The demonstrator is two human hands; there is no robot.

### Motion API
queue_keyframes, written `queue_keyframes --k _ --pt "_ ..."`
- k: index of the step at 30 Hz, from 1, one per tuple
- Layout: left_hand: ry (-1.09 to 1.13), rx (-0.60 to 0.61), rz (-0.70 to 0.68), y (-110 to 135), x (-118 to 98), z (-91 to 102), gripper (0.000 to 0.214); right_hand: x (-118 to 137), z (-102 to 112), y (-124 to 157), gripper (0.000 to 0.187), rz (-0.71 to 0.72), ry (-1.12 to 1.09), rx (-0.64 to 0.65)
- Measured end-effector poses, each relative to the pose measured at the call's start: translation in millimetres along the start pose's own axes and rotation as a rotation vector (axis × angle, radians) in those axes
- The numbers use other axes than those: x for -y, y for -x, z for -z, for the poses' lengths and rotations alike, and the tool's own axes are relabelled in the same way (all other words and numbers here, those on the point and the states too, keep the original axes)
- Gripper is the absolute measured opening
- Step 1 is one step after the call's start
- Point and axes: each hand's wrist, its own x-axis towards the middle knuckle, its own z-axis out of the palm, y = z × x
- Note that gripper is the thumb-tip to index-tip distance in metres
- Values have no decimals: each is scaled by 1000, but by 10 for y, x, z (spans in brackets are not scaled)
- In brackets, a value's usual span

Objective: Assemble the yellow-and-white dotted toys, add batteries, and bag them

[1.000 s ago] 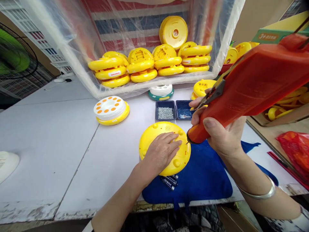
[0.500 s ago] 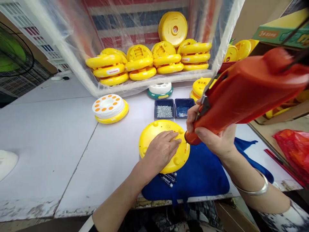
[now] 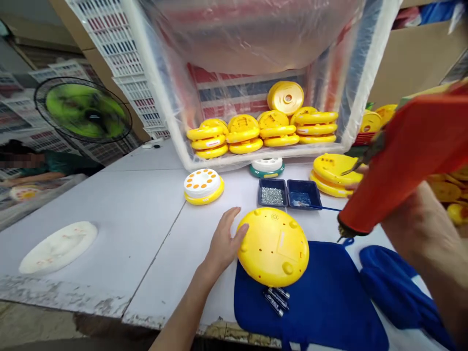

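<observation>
A round yellow plastic toy base point(image 3: 272, 263) lies with its underside up, showing screw holes, round feet and a rectangular battery cover. My left hand point(image 3: 223, 243) is at its left edge, fingers spread, the thumb touching the rim. In my right hand point(image 3: 420, 234) is a red electric screwdriver point(image 3: 395, 170), its bit pointing down to the right of the base, apart from it. The tool hides part of that hand. Several dark batteries point(image 3: 276, 301) lie just in front of the base on a blue cloth point(image 3: 329, 297).
Behind the base stands a dark tray with small screws point(image 3: 271, 196). A white-and-yellow toy point(image 3: 204, 186) is left of it, stacked yellow bases point(image 3: 334, 173) right. A plastic-lined crate point(image 3: 263, 156) holds more bases. A fan point(image 3: 84, 109) and another person point(image 3: 47, 168) are at left.
My left hand has moved from the top of the base to its left edge. The screwdriver has lifted away to the right. The view has swung left and up.
</observation>
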Motion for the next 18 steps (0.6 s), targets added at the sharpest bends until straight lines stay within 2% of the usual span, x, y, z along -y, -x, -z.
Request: queue_keyframes --k 1,2,3,4,6,8,9,11,13,15,16,18 --pt "42 1 81 30 77 39 51 -155 109 118 35 -101 -25 -2" --pt "80 19 139 59 140 53 53 -313 181 258 25 -159 24 -91" --pt "112 48 174 82 188 46 52 -460 209 414 20 -247 111 -115" --pt "142 81 185 101 216 20 51 -583 189 576 28 -387 144 17" --pt "207 138 184 126 216 -65 49 -733 15 869 45 -557 112 284" --pt "273 169 194 156 156 -151 51 -754 -260 1060 54 -608 120 432" --pt "297 174 202 183 111 -180 52 -731 -400 1107 55 -604 136 456" --pt "389 157 217 267 4 -183 50 -658 -626 1124 60 -576 152 427" --pt "539 65 229 388 -106 -98 48 -583 -767 1084 68 -556 118 371" --pt "607 -118 192 522 -200 63 58 -516 -865 1025 75 -561 10 360" --pt "557 -224 137 586 -238 163 66 -480 -918 993 78 -587 -84 370" --pt "286 -361 -80 696 -297 369 81 -387 -1061 927 82 -699 -360 408"
